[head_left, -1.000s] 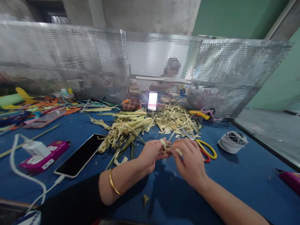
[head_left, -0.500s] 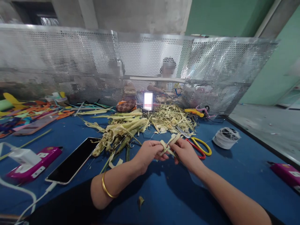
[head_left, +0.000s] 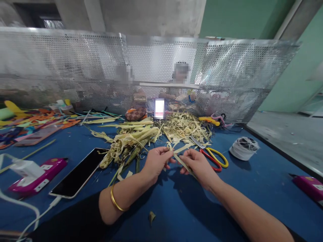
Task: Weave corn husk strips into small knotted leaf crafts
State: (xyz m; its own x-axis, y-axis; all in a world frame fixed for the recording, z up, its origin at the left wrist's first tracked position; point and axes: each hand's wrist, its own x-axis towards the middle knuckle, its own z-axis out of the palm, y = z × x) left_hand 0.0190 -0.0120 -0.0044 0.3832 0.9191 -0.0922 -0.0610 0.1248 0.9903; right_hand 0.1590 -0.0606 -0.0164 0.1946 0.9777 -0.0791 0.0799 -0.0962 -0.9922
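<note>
My left hand [head_left: 156,162] and my right hand [head_left: 199,164] meet over the blue table [head_left: 252,188], both pinching pale leaf strips [head_left: 179,154] folded between them. One strip runs down under my right palm, another sticks out toward the far right. A gold bangle [head_left: 114,202] circles my left wrist. Just beyond my hands lies a pile of green and yellow leaf strips [head_left: 131,137] and a heap of pale trimmings [head_left: 186,127]. Scissors with yellow and red handles [head_left: 214,157] lie beside my right hand.
A black phone [head_left: 79,173] on a cable and a pink device [head_left: 37,173] with a white plug lie at left. A spool of white thread [head_left: 244,148] sits at right, another pink object [head_left: 309,185] at the far right edge. A perforated metal screen [head_left: 227,77] backs the table; people sit behind it.
My hands have drawn slightly apart and the folded strips have stretched out between them. The camera view shifted a little to the right early on.
</note>
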